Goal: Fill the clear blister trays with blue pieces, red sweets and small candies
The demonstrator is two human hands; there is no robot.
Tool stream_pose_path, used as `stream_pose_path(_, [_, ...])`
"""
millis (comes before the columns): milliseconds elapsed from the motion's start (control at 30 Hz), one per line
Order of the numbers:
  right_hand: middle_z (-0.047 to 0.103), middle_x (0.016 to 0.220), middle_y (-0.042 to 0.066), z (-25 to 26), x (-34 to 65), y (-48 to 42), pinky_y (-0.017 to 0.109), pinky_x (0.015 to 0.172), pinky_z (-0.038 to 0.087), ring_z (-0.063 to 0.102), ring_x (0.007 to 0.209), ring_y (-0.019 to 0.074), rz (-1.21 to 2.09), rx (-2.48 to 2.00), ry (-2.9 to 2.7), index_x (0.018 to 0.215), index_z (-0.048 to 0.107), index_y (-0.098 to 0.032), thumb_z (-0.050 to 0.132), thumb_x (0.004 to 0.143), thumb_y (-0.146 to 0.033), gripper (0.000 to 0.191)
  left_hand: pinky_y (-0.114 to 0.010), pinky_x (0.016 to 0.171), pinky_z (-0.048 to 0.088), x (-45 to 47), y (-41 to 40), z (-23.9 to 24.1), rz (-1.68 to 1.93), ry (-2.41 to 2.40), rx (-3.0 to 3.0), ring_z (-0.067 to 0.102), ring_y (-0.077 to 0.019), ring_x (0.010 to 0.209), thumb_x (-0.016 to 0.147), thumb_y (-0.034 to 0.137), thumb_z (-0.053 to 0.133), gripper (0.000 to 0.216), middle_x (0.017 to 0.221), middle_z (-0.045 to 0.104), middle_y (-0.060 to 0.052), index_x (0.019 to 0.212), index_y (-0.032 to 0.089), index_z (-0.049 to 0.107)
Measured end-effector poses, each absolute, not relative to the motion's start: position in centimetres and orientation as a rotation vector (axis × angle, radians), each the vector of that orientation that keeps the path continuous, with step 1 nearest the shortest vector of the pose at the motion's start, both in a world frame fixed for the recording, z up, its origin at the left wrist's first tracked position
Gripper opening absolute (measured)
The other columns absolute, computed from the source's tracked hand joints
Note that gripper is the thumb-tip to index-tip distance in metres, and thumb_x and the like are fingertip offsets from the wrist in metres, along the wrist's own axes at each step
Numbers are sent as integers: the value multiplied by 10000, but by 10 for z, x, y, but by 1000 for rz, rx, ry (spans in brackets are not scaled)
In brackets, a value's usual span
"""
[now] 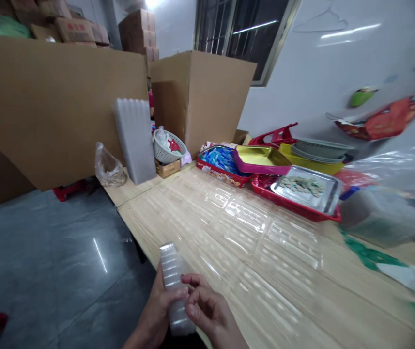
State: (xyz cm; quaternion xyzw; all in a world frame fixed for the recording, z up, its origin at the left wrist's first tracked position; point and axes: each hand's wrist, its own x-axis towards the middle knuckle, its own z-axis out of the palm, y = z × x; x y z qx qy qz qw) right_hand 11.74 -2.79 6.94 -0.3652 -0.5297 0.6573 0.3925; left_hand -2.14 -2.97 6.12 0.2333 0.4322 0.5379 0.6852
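My left hand (160,305) is wrapped around a narrow stack of clear plastic blister trays (171,271), held upright at the table's near edge. Against the right side of that stack, my right hand (207,308) has its fingers curled and pinching at the trays' edge; whether it has a single tray between the fingertips is hard to make out. Several clear plastic trays (247,213) lie flat in rows on the wooden table (149,213), just beyond and to the right of both hands.
A tall stack of clear trays (134,140) stands at the far left, beside a plastic bag (109,169). Behind are a basket (169,145), a tin of blue pieces (220,162), a pink tin (263,160) and a metal tray (307,189). Large cardboard (65,106) rises beyond.
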Motion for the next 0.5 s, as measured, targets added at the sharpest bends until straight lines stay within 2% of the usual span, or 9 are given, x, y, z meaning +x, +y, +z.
stream_pose_path(133, [534,1162,119,67,90,-5,385,931,366,502,1123,272,1719,-867,-1484,710,600,-179,601,770,-542,368,-293,631,481,-51,-24,57,1351,998,492,607,-216,743,586,277,740,695,849,650,-47,1229,215,484])
stream_pose_path(233, [567,1134,102,67,60,14,375,930,357,515,1096,259,1741,-852,-1524,687,590,-179,610,771,-490,323,-321,646,502,-81,-16,52,1420,1061,466,626,-234,740,583,284,743,644,842,675,-63,1183,186,530])
stream_pose_path(367, [597,1050,69,61,13,39,318,807,395,549,935,206,1672,-860,-1532,682,564,-183,575,798,-403,249,-352,642,523,-124,1,46,1519,1182,334,652,-275,733,513,274,767,643,818,703,-74,1115,153,575])
stream_pose_path(500, [587,867,32,54,-27,76,269,672,381,503,736,150,1569,-878,-1488,631,526,-180,566,777,-371,244,-343,664,541,-163,26,39,1612,1192,213,670,-280,751,448,212,775,602,772,709,-46,1029,167,626])
